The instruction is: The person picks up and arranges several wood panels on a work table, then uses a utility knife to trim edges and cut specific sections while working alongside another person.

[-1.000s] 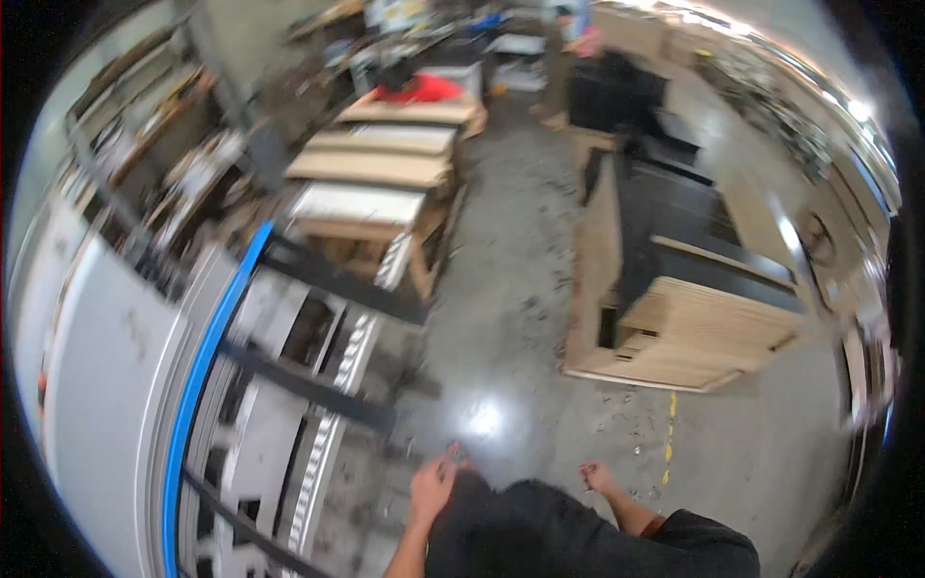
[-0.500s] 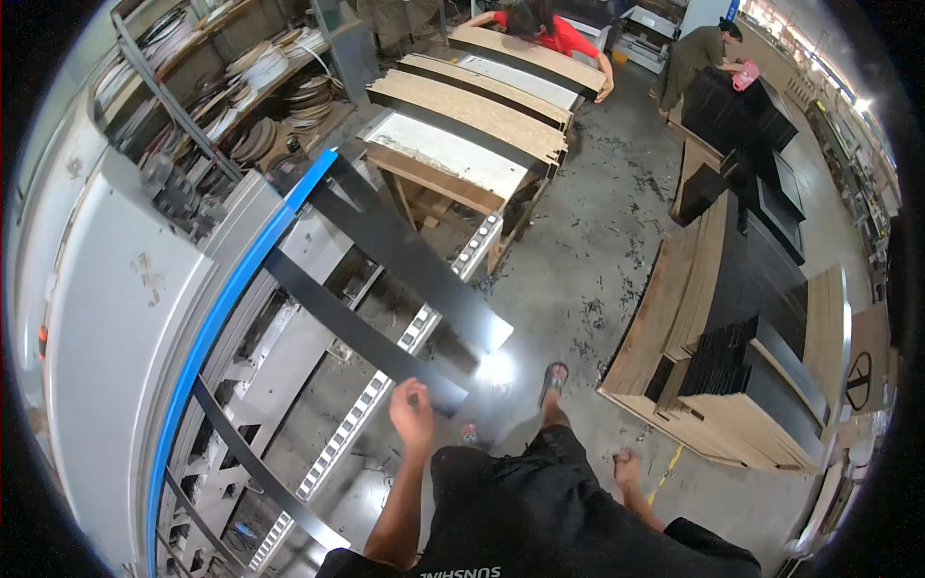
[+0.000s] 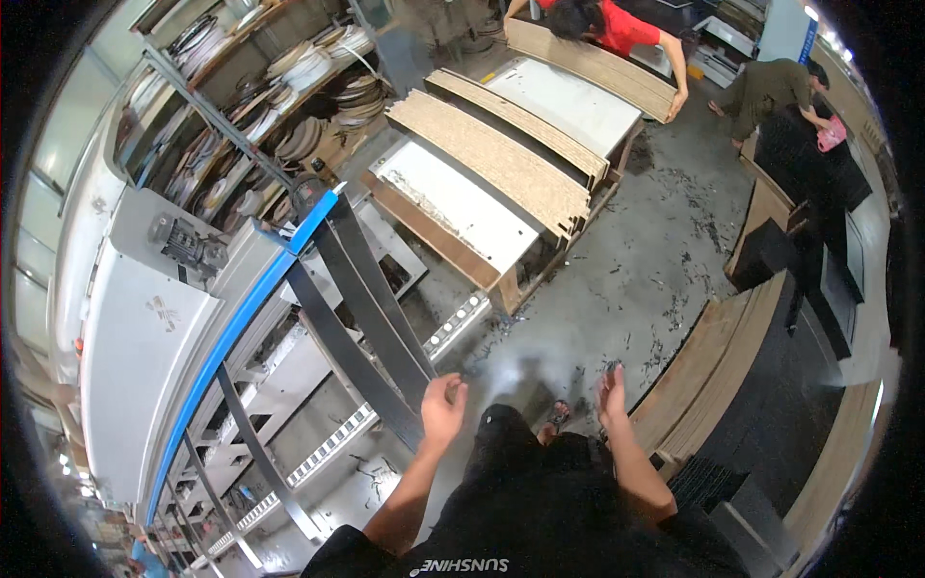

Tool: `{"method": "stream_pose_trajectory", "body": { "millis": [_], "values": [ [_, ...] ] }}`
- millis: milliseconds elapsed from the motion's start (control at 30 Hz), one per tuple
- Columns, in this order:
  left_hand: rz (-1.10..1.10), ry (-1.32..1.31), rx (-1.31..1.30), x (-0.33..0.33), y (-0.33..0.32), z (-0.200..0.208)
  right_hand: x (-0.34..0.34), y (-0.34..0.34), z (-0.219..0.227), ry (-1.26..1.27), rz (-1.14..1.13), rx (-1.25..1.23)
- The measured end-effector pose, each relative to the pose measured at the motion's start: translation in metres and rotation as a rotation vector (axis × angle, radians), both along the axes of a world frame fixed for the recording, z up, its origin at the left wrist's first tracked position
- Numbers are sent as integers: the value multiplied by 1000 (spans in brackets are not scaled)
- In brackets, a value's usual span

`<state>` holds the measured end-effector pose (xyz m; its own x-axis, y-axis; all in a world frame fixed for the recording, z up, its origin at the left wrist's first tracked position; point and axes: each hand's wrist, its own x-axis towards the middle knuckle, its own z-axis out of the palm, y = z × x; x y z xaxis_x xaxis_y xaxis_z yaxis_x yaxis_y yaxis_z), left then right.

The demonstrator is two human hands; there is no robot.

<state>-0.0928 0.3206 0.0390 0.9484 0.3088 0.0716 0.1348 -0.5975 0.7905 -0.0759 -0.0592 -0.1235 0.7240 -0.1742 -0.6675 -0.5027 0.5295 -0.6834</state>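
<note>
My left hand [image 3: 444, 408] hovers beside the near end of a long black panel [image 3: 349, 347]. Its fingers are curled in, and nothing shows in them. My right hand [image 3: 613, 397] is raised on the other side of my body, fingers stretched, holding nothing. A second black panel [image 3: 385, 303] lies close beyond the first. Both reach out from under the blue edge [image 3: 246, 313] of a large grey-white machine [image 3: 145, 279]. Farther along the same edge, more narrow dark panels [image 3: 255, 438] stick out.
A white-topped table [image 3: 453, 197] carries stacked chipboard strips [image 3: 496, 159]. Beyond it, a person in red [image 3: 626, 29] holds a chipboard strip [image 3: 597, 63]. Stacked boards [image 3: 718, 371] stand on my right, near another person [image 3: 771, 91]. A white roller rail [image 3: 332, 445] runs beside the machine.
My view has swung right. My right hand has come up from low at my side, fingers spread. The person in red has moved their strip away from the others.
</note>
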Motion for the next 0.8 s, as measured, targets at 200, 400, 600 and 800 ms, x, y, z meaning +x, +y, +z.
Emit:
{"method": "stream_pose_trajectory", "body": {
  "millis": [200, 400, 600, 800],
  "values": [
    [-49, 86, 91, 31, -55, -9, 188, 0, -7, -8, -169, 374],
    [52, 85, 15, 114, -67, -33, 347, 27, 18, 71, -175, 476],
    [217, 155, -105, 213, -76, -17, 426, 30, 34, 155, -105, 623],
    [143, 136, -104, 281, -97, -12, 470, 53, 29, 17, -186, 670]
  ]
}}
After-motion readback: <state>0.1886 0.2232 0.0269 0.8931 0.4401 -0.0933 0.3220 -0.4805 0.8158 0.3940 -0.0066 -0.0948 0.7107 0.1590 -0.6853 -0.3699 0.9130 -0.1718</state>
